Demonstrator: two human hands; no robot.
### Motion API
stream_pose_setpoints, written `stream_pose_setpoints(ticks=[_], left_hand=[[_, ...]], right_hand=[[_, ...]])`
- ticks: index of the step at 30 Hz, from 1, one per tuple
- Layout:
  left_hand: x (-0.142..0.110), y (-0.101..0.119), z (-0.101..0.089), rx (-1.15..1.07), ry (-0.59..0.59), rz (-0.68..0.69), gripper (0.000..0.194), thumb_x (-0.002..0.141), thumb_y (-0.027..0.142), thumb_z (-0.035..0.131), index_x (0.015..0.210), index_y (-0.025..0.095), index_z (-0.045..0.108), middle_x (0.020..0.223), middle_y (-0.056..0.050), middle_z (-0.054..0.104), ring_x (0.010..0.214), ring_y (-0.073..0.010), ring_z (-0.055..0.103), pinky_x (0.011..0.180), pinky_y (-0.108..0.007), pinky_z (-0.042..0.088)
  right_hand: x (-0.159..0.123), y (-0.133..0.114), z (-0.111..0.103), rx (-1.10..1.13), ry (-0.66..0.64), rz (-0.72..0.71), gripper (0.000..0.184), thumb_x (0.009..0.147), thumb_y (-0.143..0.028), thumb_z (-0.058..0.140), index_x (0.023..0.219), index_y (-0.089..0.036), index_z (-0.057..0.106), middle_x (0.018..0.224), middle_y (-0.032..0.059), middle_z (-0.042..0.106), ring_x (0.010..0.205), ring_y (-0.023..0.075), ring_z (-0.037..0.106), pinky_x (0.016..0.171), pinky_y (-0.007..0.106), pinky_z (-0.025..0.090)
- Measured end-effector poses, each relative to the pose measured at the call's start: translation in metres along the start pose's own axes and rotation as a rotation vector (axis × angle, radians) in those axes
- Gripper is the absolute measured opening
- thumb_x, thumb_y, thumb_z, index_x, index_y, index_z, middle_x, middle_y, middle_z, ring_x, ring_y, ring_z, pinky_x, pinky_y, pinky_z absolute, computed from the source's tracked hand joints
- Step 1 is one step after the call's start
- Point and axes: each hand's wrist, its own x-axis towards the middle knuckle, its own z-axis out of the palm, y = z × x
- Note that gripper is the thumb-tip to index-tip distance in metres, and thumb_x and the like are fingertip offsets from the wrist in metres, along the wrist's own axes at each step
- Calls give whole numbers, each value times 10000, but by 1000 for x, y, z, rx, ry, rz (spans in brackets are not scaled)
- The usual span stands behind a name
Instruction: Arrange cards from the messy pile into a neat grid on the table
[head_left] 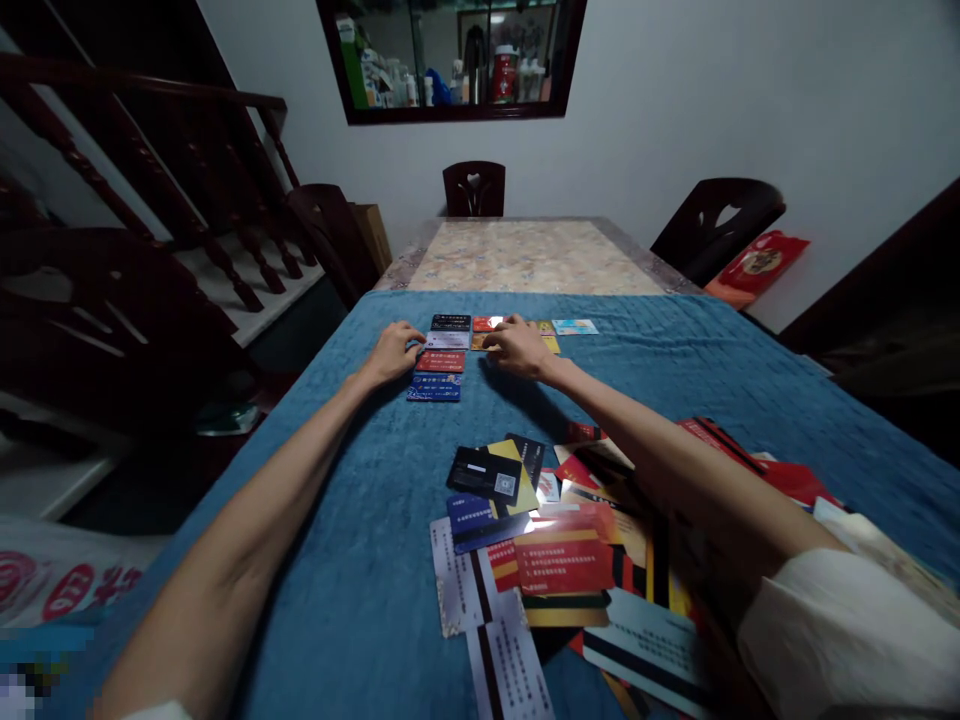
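Observation:
Short columns of cards lie flat on the blue cloth. My left hand is at the left edge of the first column, its fingers bent and apart, touching the side near a silver card and a red card. A black card tops that column and a blue card is at its near end. My right hand has its fingertips closed down on an orange-yellow card in the second column, partly hiding it. A light blue card lies to the right.
A loose pile of overlapping cards, including a black card and a red card, spreads under my right forearm. The blue cloth covers the near part of the table. Chairs stand around it.

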Motion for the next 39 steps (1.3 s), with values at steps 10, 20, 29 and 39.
stream_pose_setpoints(ticks=[10,20,29,39], left_hand=[[-35,41,-3,-53,58,110,246,863,196,524,924,155,759,1017,-103,680,963,-240,597,909,-410,505],[-86,96,-1,-155,31,266,191,897,144,545,955,163,726,1027,-103,667,969,-222,609,893,-418,525],[-122,122,2,-224,74,279,206,930,134,510,981,171,706,1002,-86,668,947,-198,616,891,-391,523],[-133,127,-11,-298,5,414,184,869,179,572,1024,164,669,1042,-101,653,989,-217,596,913,-406,515]], right_hand=[[-65,8,-6,89,148,-115,252,884,-246,574,1056,-201,753,1105,121,714,1081,305,464,818,408,320],[-123,-12,-16,138,193,-188,211,933,-274,563,1046,-235,737,1083,88,721,1090,288,479,826,405,312],[-146,-40,-18,186,175,-290,219,967,-287,530,1037,-230,729,1064,99,712,1112,274,466,871,416,301],[-153,-51,-19,169,-16,-341,419,924,-533,578,1166,-212,699,1144,124,681,1100,290,484,852,409,311]])
